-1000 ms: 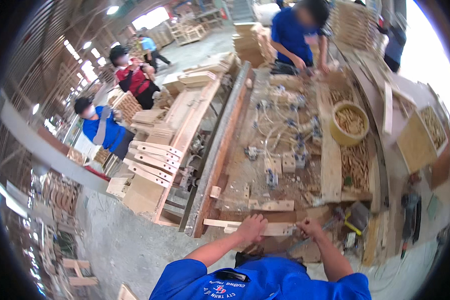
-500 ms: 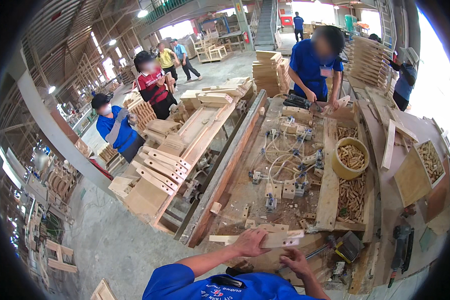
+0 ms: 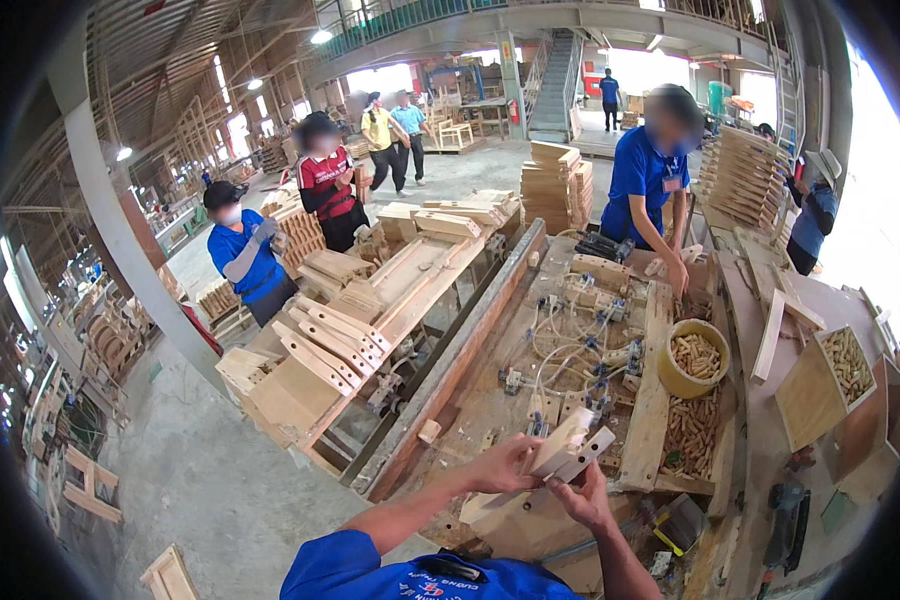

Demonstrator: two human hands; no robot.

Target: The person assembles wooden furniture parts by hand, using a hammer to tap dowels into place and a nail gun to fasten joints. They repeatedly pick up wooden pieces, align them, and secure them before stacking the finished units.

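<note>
At the near end of the workbench (image 3: 460, 425), a pair of pale wooden pieces with drilled holes (image 3: 588, 455) is held up, their ends side by side. My left hand (image 3: 507, 466) is closed around their left side. From the right, my right hand (image 3: 582, 496) grips the lower side near the holed end, thumb against the wood. Whether the two pieces are joined cannot be told. Below the hands lies a wider wooden board (image 3: 515, 525), partly covered by my forearms. Beyond the hands, a clamping jig with pneumatic hoses (image 3: 570, 345) is mounted on the bench.
A yellow bucket of dowels (image 3: 694, 358) stands over a trough of loose dowels (image 3: 690, 435) at the right. A black air tool (image 3: 787, 528) lies on the right-hand table. A co-worker in blue (image 3: 650, 175) reaches over the bench's far end. Wooden parts (image 3: 335, 340) cover the left table.
The held wood has turned from lying crosswise to pointing away, with two ends now visible. My right hand has moved up onto it. The far co-worker's hand has reached toward the trough.
</note>
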